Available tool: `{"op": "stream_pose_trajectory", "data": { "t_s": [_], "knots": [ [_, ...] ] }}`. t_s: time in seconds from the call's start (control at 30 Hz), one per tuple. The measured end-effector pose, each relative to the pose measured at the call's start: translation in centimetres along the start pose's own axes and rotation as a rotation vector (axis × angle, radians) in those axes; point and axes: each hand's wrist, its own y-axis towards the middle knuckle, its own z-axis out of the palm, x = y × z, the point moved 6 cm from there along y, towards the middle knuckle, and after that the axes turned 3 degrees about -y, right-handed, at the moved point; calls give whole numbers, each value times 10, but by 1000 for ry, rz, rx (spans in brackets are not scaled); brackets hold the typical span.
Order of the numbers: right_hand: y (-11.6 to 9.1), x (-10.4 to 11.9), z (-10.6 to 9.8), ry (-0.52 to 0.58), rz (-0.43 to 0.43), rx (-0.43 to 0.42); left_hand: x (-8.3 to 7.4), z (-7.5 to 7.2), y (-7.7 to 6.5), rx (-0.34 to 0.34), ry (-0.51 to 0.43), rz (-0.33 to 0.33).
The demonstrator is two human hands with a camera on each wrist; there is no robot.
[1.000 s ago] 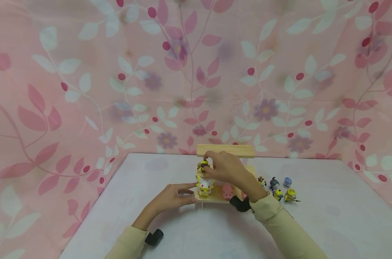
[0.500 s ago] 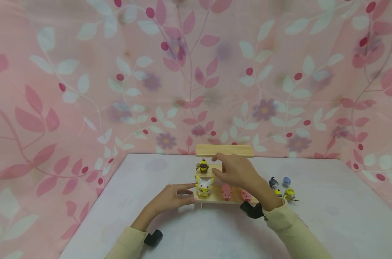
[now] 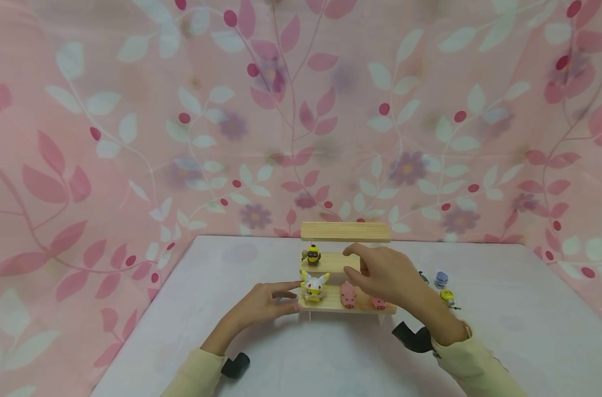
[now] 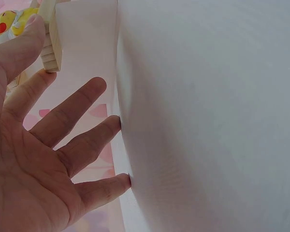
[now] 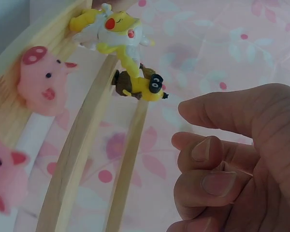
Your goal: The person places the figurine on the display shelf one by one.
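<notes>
A small wooden tiered shelf [image 3: 346, 231] stands toward the back of the table. My left hand [image 3: 261, 303] is at its left end; thumb and index finger touch the end of the lowest board [image 4: 50, 58], the other fingers spread straight. My right hand [image 3: 385, 273] hovers before the middle board [image 3: 333, 262], thumb and index finger apart with nothing between them. The remaining fingers curl loosely. On that board's left end stands a small yellow figurine with dark goggles [image 3: 313, 255]. Below it are a white-and-yellow eared figurine [image 3: 314, 288] and two pink pigs [image 3: 347, 295].
Several more figurines lie on the white-covered table right of the shelf, including a blue one [image 3: 441, 279] and a yellow one [image 3: 447, 298], partly behind my right hand. A pink floral cloth [image 3: 231, 165] hangs behind the table.
My right hand has let go of the goggled figurine on the middle board and moved to the right. My left hand keeps its place at the shelf's end.
</notes>
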Motion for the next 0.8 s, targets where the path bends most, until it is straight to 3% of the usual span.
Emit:
{"op": "stream_pose_trajectory", "data": {
  "t_s": [0.57, 0.8],
  "knots": [
    [-32, -29, -7, -12, -10, -60, 1, 0, -1, 0, -7, 15],
    [-46, -48, -7, -27, 25, -72, 0, 0, 0, 6, -1, 3]
  ]
}}
